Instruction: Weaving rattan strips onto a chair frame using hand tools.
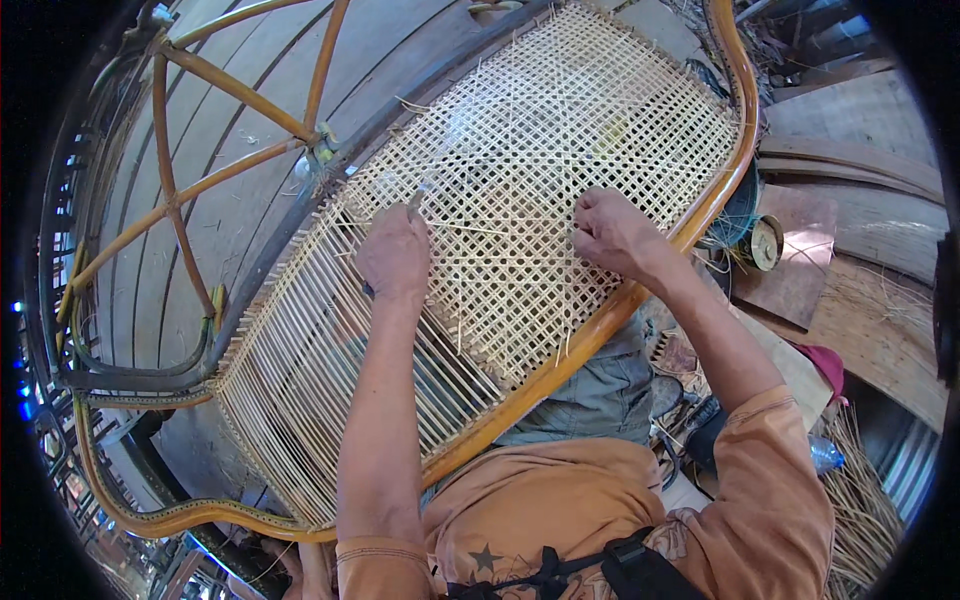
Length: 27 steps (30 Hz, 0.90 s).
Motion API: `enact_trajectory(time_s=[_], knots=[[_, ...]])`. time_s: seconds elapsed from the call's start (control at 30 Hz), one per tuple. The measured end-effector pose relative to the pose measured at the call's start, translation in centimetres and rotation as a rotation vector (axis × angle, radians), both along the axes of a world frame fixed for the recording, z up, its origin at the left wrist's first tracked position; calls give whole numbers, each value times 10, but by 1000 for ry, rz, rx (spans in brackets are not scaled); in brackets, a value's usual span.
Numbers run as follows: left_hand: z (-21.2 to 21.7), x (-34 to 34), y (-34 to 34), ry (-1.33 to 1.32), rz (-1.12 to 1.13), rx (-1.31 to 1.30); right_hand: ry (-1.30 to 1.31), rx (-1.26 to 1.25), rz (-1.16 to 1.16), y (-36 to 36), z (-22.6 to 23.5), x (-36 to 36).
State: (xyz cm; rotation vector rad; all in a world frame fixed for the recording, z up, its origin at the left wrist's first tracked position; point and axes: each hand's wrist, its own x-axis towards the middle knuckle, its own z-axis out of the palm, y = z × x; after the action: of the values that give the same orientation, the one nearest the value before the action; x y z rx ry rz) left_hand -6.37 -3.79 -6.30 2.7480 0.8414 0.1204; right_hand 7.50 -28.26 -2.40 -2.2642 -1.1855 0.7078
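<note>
A curved wooden frame lies across my lap, with a pale woven cane panel filling its far and right part. At the left end only parallel cane strands are strung, with gaps between them. My left hand is closed over the border between the two parts. A small, thin, blade-like tool sticks up from its fingers. One loose cane strand runs rightward from beside that hand over the weave. My right hand is closed in a pinch above the weave's right side; what its fingers hold is hidden.
Another bare cane-pole frame stands at the upper left on the plank floor. To the right are a tin can, wooden boards and a bundle of loose cane strips. A plastic bottle lies near my right elbow.
</note>
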Motion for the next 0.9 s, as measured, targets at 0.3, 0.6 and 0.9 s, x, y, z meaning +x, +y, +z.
enact_trajectory(time_s=[0.3, 0.6, 0.9], knots=[[9, -15, 25, -15, 155, 38, -186, -227, -118, 15, 6, -17], [-3, -41, 47, -36, 195, -78, -245, 91, -180, 2, -1, -16], [-14, -43, 64, -99, 309, -235, 386, 346, -703, -38, 9, 6]])
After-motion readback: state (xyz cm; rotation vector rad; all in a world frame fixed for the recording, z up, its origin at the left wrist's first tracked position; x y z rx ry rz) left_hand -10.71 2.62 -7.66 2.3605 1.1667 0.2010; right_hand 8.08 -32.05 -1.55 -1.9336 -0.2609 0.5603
